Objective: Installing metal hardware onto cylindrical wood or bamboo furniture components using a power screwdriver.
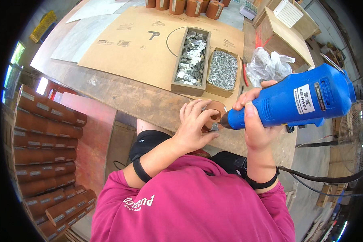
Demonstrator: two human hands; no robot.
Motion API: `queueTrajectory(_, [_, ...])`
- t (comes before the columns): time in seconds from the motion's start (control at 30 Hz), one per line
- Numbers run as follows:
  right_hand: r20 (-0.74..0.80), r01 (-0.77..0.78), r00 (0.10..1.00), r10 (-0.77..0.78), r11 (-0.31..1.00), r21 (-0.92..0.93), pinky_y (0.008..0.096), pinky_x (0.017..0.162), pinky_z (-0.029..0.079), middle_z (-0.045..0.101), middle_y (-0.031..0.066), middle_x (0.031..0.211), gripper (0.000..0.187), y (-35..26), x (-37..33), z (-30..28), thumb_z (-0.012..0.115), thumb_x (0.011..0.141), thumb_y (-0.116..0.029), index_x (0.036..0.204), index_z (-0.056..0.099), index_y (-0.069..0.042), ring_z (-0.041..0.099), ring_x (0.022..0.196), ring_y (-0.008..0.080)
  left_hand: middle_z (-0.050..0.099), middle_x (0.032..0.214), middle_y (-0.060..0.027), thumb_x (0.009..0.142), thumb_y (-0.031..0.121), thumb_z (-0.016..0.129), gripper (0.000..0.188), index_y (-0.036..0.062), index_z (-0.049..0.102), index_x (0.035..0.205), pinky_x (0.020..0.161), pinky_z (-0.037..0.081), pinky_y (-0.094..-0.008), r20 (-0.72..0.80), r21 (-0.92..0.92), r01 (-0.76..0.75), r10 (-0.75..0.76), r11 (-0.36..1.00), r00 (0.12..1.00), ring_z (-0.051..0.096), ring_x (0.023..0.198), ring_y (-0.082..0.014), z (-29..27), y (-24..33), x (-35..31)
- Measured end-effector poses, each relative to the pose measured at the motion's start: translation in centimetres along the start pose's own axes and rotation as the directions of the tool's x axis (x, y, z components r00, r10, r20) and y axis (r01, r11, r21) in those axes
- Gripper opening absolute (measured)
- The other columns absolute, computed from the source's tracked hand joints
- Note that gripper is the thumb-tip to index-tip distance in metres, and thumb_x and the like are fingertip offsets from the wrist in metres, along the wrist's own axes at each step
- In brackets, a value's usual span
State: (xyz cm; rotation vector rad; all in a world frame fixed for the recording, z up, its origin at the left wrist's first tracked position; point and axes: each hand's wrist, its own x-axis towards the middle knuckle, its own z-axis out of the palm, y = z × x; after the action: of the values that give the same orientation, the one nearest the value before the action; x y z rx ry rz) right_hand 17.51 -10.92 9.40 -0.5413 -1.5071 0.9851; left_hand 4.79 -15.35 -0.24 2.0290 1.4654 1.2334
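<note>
Close to the table's front edge, my left hand [194, 123] is wrapped round a short brown cylinder [217, 107], with the fingers over its left side. A small shiny metal plate [215, 126] sits at the cylinder's near side. My right hand [255, 123] grips a blue power screwdriver [276, 99], held nearly level and pointing left. Its dark tip [225, 120] is at the cylinder, beside the metal plate. Whether a screw is under the tip is hidden. Just beyond are a wooden box [176, 66] of small metal plates and a cardboard box [240, 64] of screws.
Flat cardboard [121, 56] covers much of the table [129, 94]. Several brown cylinders [193, 7] stand at the back. A crumpled plastic bag [268, 66] lies at right. More brown cylinders [48, 139] are stacked at left. A cable [326, 177] and a fan [353, 129] are at right.
</note>
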Motion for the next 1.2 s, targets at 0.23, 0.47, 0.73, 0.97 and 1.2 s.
queueTrajectory(0.23, [0.016,0.016,1.000,-0.014,0.989,-0.148,0.0295,0.066,0.045,0.049,0.0090,0.074,0.044,0.6,0.5,0.3,0.049,0.074,0.005,0.113,0.031,-0.001,0.051,0.067,0.0158,0.037,0.121,-0.0204,0.051,0.020,0.078,0.055,0.0074,0.053,0.098,0.092,0.030,-0.0474,-0.038,0.043,-0.036,0.038,0.998,0.999,0.035,0.114,-0.0393,0.8,-0.7,0.2])
queueTrajectory(0.47, [-0.050,-0.096,0.995,0.091,0.989,-0.108,0.0297,0.066,0.045,0.050,0.0084,0.076,0.046,0.3,0.3,1.0,0.049,0.073,0.006,0.115,0.030,-0.002,0.051,0.067,0.0156,0.036,0.123,-0.0223,0.051,0.010,0.076,0.040,0.0085,0.054,0.084,0.087,0.039,-0.0415,-0.059,-0.126,-0.013,0.006,0.992,0.998,0.042,0.108,-0.0394,1.9,-1.1,0.2])
queueTrajectory(0.73, [0.055,-0.012,0.998,0.017,0.996,-0.087,0.0312,0.065,0.045,0.049,0.0080,0.077,0.049,1.0,0.5,0.6,0.050,0.073,0.005,0.117,0.028,-0.002,0.051,0.068,0.0159,0.038,0.121,-0.0230,0.051,0.008,0.076,0.035,0.0078,0.056,0.080,0.078,0.043,-0.0376,-0.095,-0.104,-0.026,0.016,0.994,0.995,0.052,0.092,-0.0348,2.1,-1.2,0.3])
queueTrajectory(0.97, [0.054,0.002,0.999,0.000,0.999,-0.042,0.0315,0.065,0.045,0.049,0.0081,0.077,0.049,1.2,0.4,0.2,0.051,0.074,0.004,0.117,0.029,-0.002,0.052,0.067,0.0162,0.038,0.121,-0.0225,0.051,0.007,0.076,0.034,0.0070,0.056,0.078,0.077,0.044,-0.0373,-0.080,-0.123,-0.008,-0.002,0.992,0.997,0.053,0.089,-0.0334,2.1,-1.1,0.3])
queueTrajectory(1.2, [0.065,-0.050,0.997,0.043,0.993,0.105,0.0243,0.067,0.044,0.053,0.0073,0.082,0.048,0.8,0.9,-0.8,0.057,0.070,0.006,0.113,0.036,0.005,0.054,0.075,0.0121,0.038,0.121,-0.0220,0.052,0.008,0.077,0.034,0.0059,0.056,0.079,0.078,0.044,-0.0380,-0.033,-0.165,0.070,-0.077,0.984,0.996,0.053,0.090,-0.0332,1.9,-0.9,0.3])
